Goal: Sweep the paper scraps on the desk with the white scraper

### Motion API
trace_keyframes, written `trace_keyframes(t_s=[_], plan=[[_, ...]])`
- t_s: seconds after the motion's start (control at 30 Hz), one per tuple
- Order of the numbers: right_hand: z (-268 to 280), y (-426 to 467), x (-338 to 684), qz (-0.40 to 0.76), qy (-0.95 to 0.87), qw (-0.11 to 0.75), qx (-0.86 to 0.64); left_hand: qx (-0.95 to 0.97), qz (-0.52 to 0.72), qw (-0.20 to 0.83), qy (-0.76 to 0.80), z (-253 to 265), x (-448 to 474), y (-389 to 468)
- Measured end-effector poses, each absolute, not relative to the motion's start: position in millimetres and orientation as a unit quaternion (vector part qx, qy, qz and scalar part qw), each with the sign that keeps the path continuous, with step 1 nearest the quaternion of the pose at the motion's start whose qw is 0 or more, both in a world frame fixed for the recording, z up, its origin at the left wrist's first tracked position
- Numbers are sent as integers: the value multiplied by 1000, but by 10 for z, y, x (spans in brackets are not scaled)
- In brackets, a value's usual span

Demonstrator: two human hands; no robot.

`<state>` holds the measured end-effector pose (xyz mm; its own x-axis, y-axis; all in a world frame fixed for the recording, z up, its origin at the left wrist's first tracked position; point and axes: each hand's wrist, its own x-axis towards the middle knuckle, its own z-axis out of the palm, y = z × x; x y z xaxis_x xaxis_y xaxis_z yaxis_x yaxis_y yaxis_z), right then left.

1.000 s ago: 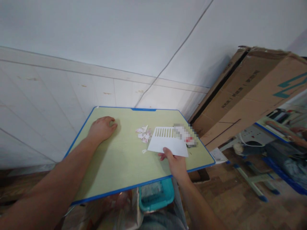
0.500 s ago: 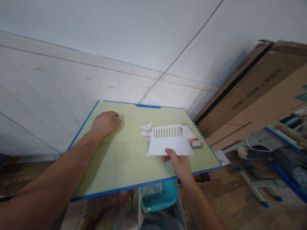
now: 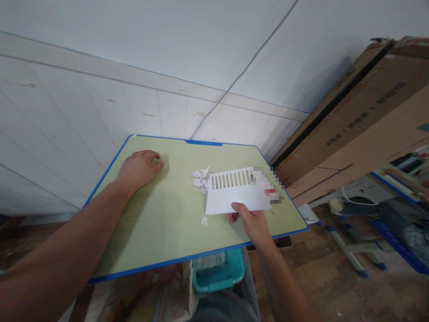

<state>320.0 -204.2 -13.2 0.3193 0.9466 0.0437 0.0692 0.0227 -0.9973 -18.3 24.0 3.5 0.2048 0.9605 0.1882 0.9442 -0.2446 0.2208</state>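
My right hand [image 3: 250,223] grips a thin white slotted sheet [image 3: 231,199] by its near edge. The thumb lies on top and the other fingers are underneath. A row of long slots runs along the sheet's far side. Crumpled paper scraps [image 3: 200,180] lie against its left edge. Beside its right end is a pixelated item [image 3: 273,190] with a red patch, its kind hidden. My left hand [image 3: 140,169] rests on the left of the pale green tabletop [image 3: 161,223], fingers curled and thumb apart, with nothing visible between them.
A small white scrap [image 3: 204,220] sits near the sheet. Large cardboard boxes [image 3: 362,112] lean at the right against the wall. Below the desk's blue front edge is a teal basket [image 3: 217,285]. Another desk [image 3: 400,190] stands farther right.
The view has shifted slightly. The sheet has moved a little away from the small white scrap near its lower left corner, which now shows fully. My left hand stays in place on the desk.
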Motion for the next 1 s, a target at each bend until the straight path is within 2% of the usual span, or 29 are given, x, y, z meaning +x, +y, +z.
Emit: trace_keyframes(t_s=[0.33,0.53,1.0], plan=[[-102,-2202,3290,385,-488,510,-594,770,160,31,617,38,-156,225],[-54,-2201,3267,393,-455,545,-584,767,177,34,616,21,-166,238],[67,-2190,3249,420,-463,520,-582,770,161,33,617,24,-152,235]])
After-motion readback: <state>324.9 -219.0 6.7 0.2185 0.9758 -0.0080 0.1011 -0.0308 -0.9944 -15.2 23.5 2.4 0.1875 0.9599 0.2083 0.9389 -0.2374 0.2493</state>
